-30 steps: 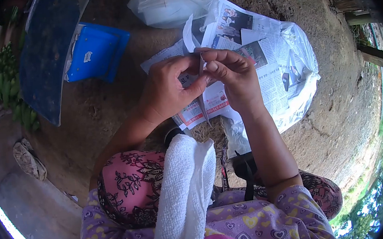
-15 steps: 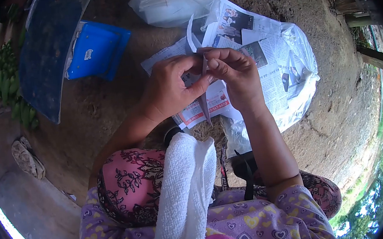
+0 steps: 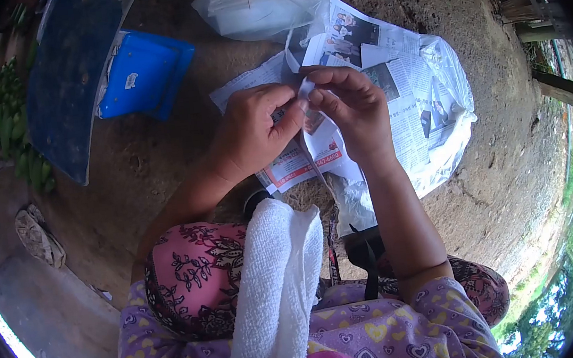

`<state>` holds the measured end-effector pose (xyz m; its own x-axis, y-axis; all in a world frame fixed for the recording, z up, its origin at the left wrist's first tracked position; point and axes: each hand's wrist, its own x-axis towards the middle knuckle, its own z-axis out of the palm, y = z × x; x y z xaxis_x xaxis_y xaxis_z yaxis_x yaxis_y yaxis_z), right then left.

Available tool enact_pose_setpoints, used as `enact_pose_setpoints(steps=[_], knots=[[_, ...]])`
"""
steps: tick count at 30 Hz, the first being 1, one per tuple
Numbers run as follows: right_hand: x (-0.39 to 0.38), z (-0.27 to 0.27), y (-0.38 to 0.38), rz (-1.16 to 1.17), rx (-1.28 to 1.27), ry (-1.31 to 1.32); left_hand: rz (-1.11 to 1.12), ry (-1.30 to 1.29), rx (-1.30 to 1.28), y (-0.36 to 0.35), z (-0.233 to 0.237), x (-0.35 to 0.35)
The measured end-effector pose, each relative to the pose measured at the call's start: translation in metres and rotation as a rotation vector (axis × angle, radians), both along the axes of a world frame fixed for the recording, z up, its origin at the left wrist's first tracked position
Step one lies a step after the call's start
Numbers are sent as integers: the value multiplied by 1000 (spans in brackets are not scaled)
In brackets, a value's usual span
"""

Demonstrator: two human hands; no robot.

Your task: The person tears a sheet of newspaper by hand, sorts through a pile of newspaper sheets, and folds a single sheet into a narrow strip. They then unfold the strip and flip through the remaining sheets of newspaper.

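My left hand and my right hand meet at the middle of the view. A thin piece of paper is pinched between the fingers and thumbs of both. It is seen nearly edge-on, with its upper part curling above the fingers and its lower part hanging below them. What is printed on it cannot be made out. Just under the hands, loose newspaper sheets lie spread on a clear plastic bag. One sheet shows a red printed band near my left wrist.
Another clear plastic bag with white contents lies beyond the hands. To the left are a blue plastic container, a large dark panel and green bananas. A white towel hangs down in front of me.
The paper has turned and bent between my fingers, and its upper end now curls lower. My right fingers have shifted slightly on it. The surrounding things have stayed put.
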<state>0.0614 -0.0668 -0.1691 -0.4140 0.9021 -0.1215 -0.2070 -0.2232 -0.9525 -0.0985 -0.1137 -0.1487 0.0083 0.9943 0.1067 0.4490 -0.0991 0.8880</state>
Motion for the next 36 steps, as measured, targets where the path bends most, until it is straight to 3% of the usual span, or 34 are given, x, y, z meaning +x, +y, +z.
enact_pose_setpoints(steps=[4,7,36], knots=[[0,6,6,-73,581,-424,47,19,-24,0,-4,-2],[1,9,16,-74,948,-538,58,22,-5,0,-7,-1],[-7,-4,7,-152,960,-473,76,4,-86,-6,2,1]])
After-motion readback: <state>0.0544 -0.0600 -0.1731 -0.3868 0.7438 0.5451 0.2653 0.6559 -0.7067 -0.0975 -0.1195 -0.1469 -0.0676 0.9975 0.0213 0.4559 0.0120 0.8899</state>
